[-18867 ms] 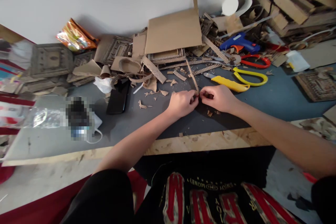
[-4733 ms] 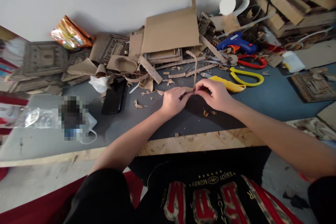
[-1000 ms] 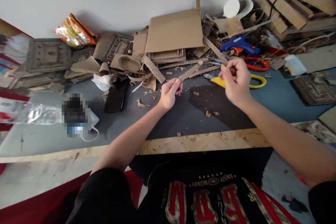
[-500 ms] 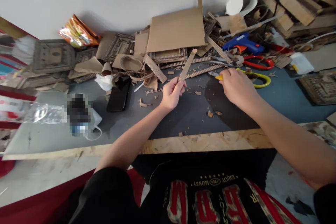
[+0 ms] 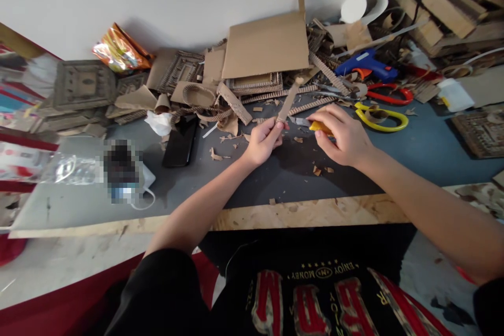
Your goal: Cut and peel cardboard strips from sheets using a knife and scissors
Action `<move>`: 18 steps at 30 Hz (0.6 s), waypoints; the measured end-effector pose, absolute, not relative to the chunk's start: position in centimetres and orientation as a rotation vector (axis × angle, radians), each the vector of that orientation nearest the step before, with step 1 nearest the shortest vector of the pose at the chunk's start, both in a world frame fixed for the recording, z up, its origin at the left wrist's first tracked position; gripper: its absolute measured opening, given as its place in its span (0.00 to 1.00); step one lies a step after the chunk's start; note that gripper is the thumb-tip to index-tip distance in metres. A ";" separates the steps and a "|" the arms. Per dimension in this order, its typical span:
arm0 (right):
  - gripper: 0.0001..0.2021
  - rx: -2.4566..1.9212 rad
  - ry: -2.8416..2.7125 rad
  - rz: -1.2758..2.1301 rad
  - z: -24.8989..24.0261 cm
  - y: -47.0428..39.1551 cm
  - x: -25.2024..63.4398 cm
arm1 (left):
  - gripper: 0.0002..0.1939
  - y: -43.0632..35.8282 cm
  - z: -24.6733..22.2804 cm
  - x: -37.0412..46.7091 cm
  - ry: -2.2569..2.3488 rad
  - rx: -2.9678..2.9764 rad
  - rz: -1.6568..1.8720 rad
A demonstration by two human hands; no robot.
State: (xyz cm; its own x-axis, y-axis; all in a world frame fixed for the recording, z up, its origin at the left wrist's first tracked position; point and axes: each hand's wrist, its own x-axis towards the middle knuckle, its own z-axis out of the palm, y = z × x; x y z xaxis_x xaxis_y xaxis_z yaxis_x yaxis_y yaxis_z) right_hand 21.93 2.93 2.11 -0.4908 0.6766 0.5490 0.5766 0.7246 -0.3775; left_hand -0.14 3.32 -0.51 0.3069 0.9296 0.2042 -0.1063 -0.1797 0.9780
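Note:
A narrow cardboard strip (image 5: 289,101) rises from my left hand (image 5: 266,142), whose fingers are closed round its lower end. The strip's tip looks torn. My right hand (image 5: 344,136) grips a yellow utility knife (image 5: 321,128) just to the right; its grey blade end points left toward the strip, apart from it. Yellow-handled scissors (image 5: 382,119) lie beyond my right hand. Small cardboard scraps (image 5: 317,170) are scattered on the dark tabletop (image 5: 252,184) below both hands.
Corrugated strips, frames and a large cardboard sheet (image 5: 268,44) are piled along the wall. A blue glue gun (image 5: 368,64), red-handled scissors (image 5: 389,94) and a white bottle (image 5: 455,95) are at right. A black phone (image 5: 180,143) lies left. Stacked cardboard (image 5: 437,0) stands back right.
My right hand has moved left and slightly down with the knife, away from the yellow scissors and closer to the strip. My left hand still holds the strip, nearly unmoved.

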 end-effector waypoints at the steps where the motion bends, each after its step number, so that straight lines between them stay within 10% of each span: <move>1: 0.15 -0.937 -2.232 0.170 2.1 2.9 21.9 | 0.24 3.3 -0.5 -0.1 0.786 1.405 1.098; 18: 0.13 -0.921 -2.210 -0.044 1.8 3.0 21.8 | 0.25 3.7 -0.9 -0.1 0.882 1.490 1.141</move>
